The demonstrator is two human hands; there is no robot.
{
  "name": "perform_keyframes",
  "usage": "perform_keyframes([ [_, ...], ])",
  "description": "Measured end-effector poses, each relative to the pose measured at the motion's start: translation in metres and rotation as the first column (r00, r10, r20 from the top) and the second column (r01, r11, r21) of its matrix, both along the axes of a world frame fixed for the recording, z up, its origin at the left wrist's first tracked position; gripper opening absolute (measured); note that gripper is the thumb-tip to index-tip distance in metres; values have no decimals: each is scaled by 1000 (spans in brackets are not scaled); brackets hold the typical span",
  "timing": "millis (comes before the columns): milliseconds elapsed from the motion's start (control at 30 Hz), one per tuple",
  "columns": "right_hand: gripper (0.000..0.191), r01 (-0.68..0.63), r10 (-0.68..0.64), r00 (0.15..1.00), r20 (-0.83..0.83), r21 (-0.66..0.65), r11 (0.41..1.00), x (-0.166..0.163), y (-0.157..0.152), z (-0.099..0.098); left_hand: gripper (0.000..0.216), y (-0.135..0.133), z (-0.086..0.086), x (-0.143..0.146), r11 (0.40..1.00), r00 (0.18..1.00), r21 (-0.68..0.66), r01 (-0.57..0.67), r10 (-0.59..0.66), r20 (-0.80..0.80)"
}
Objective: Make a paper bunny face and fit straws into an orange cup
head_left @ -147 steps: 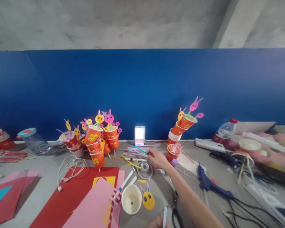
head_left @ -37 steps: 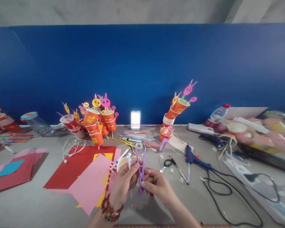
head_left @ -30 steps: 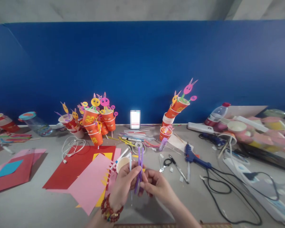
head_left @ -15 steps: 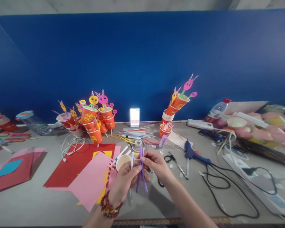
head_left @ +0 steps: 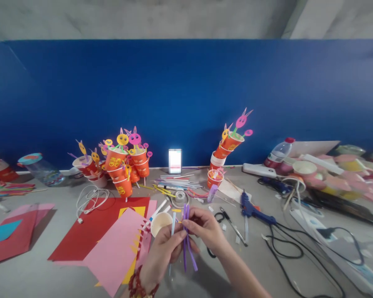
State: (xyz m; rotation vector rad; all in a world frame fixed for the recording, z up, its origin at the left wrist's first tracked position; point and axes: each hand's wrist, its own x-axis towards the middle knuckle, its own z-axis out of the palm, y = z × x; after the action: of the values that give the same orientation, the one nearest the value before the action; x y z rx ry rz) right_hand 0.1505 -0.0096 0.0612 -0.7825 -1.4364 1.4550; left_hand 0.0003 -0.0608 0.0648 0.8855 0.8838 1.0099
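My left hand [head_left: 169, 245] is closed around a thin pale blue-white stick [head_left: 173, 223], which looks like a straw and stands upright. Its thumb and fingers also pinch slim purple sticks [head_left: 191, 256] near their middle. From the other side, my right hand [head_left: 202, 227] grips the same purple sticks between thumb and fingers. Their upper ends are together above the fingers, while the lower ends spread slightly apart. I cannot tell whether they are joined. Just behind my left hand stands a white paper cup [head_left: 160, 222].
Pink paper [head_left: 115, 248] and red paper [head_left: 77, 236] lie at left. Decorated red cups [head_left: 116, 159] stand behind. To the right are a pen [head_left: 233, 225], partly hidden black-handled scissors [head_left: 219, 216], a blue glue gun [head_left: 256, 213] with its cord, and a power strip [head_left: 323, 244].
The view has tilted up a little, so the table things sit lower. The purple sticks' upper ends have come closer together, and both hands still hold them.
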Motion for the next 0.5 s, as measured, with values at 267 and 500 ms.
perform_keyframes([
  [267, 47, -5, -132, 895, 426, 306, 952, -4, 19, -1, 33, 7, -1, -15, 967, 960, -6, -254, 253, 122],
  [500, 19, 87, -466, 380, 799, 471, 878, -6, 132, -15, 40, 23, -3, -40, 808, 742, -175, -563, 588, 323],
])
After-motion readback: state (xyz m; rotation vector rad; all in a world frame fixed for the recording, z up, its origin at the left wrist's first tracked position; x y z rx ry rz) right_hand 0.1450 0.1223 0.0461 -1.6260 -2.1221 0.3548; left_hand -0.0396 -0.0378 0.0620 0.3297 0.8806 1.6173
